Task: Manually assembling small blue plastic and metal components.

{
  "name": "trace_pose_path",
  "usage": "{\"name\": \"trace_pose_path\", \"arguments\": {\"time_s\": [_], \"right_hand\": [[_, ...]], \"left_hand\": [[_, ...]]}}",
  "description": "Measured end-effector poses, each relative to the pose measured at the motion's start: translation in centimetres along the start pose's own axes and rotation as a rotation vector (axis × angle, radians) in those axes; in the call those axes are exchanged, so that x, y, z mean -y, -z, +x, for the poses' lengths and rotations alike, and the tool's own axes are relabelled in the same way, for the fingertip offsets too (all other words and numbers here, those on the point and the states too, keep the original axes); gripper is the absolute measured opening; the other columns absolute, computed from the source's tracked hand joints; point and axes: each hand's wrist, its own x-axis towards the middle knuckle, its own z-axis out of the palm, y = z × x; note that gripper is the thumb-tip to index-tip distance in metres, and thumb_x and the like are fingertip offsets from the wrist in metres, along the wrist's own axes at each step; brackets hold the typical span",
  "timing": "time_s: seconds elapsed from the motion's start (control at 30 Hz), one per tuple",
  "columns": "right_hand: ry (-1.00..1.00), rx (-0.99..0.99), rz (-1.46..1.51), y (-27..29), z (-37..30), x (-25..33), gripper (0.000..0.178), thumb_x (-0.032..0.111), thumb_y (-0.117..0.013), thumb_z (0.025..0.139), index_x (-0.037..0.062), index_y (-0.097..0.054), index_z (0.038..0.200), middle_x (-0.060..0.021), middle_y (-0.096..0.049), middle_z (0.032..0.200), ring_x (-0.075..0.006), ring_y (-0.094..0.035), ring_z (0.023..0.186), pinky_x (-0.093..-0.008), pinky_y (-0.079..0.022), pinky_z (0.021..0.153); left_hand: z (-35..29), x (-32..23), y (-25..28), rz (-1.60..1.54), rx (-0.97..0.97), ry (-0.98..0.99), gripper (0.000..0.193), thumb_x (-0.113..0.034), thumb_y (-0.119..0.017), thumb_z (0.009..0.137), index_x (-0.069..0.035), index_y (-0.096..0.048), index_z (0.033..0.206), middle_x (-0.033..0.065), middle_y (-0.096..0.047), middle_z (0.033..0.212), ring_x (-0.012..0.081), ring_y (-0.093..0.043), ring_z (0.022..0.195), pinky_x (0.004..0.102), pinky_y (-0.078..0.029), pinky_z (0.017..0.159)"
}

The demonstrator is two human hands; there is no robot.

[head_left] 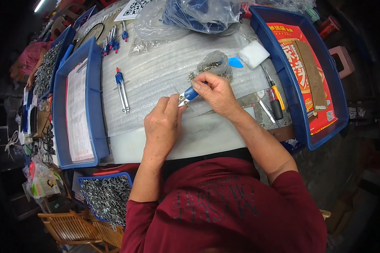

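Between my two hands is a drawing compass with a blue plastic head [191, 93] and silver metal joint, small screws and thin rods sticking out sideways. My left hand [161, 124] is closed on the metal end; its fingers hide most of the legs. My right hand [217, 96] pinches the blue head between thumb and forefinger. A compass with a blue head [120, 78] lies on the foam sheet to the left, its legs toward me. Just beyond my right hand sits a clear bag of small metal parts [216, 63], some spilled beside it.
Blue trays flank the work surface: the left one [93, 105] holds paper, the right one [283, 90] a red sheet and brown board. Screwdrivers [277, 95] and a white foam block [254, 54] lie right. More compasses [109, 42] lie far left. A person [29, 61] is at far left.
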Motion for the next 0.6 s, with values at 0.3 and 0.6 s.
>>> {"name": "trace_pose_path", "arguments": {"time_s": [0.3,0.6], "right_hand": [[0.099,0.004,0.016,0.17,0.05,-0.55,0.012,0.015,-0.055,0.085,0.0028,-0.056,0.085,0.0044,-0.049,0.07,-0.0017,-0.04,0.06,-0.0159,-0.032,0.051],[-0.043,0.018,0.135,0.02,-0.06,-0.31,0.022,0.023,-0.047,0.09,0.0028,-0.057,0.088,0.0051,-0.044,0.064,-0.0021,-0.038,0.054,-0.0156,-0.032,0.048]], "left_hand": [[-0.07,-0.16,-0.02,-0.022,-0.016,-0.019,0.027,-0.008,-0.064,0.072,-0.004,-0.054,0.097,0.0097,-0.052,0.073,0.0271,-0.054,0.056,0.0353,-0.044,0.047],[-0.51,0.05,-0.01,-0.026,0.022,0.022,0.026,-0.004,-0.062,0.072,-0.004,-0.055,0.096,0.0117,-0.056,0.081,0.0281,-0.056,0.065,0.0351,-0.045,0.054]]}}
